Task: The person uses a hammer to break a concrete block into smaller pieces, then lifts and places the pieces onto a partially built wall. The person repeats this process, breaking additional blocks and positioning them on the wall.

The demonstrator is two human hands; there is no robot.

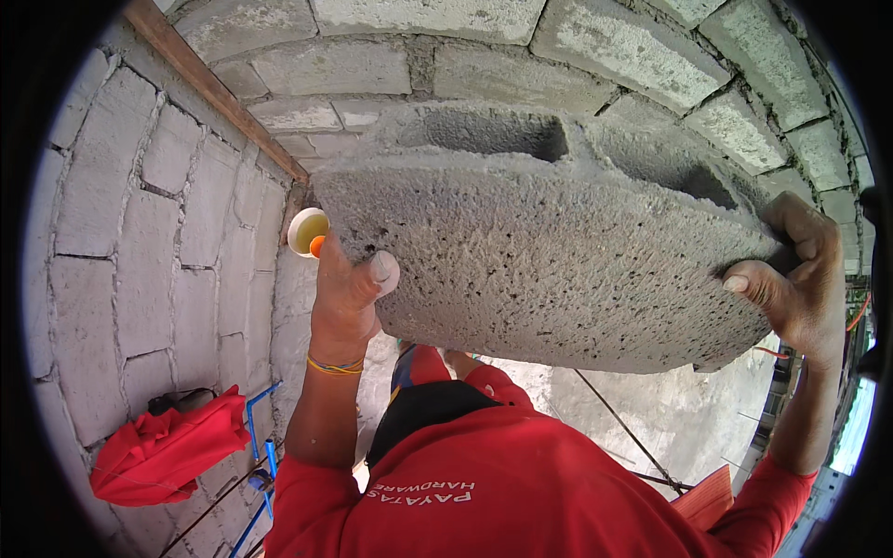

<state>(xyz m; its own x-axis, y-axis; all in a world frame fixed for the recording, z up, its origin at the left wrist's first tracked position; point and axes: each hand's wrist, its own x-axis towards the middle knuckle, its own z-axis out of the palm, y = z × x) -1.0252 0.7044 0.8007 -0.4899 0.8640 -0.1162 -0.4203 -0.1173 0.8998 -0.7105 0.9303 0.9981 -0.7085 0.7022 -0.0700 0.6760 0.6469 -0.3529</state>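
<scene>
A large grey hollow concrete block is held up in front of me, its broad pitted face toward me and its hollow cells showing along the top. My left hand grips the block's left end, thumb on the near face and the other fingers hidden behind it. At the right end, my right hand holds on with its thumb pressed to the near face and fingers bent over the upper corner.
Block walls rise at the left and ahead. A wooden strip runs down their corner, above a white container with yellowish contents. Lower left are a red cloth and blue pipes. A dark line crosses the concrete floor.
</scene>
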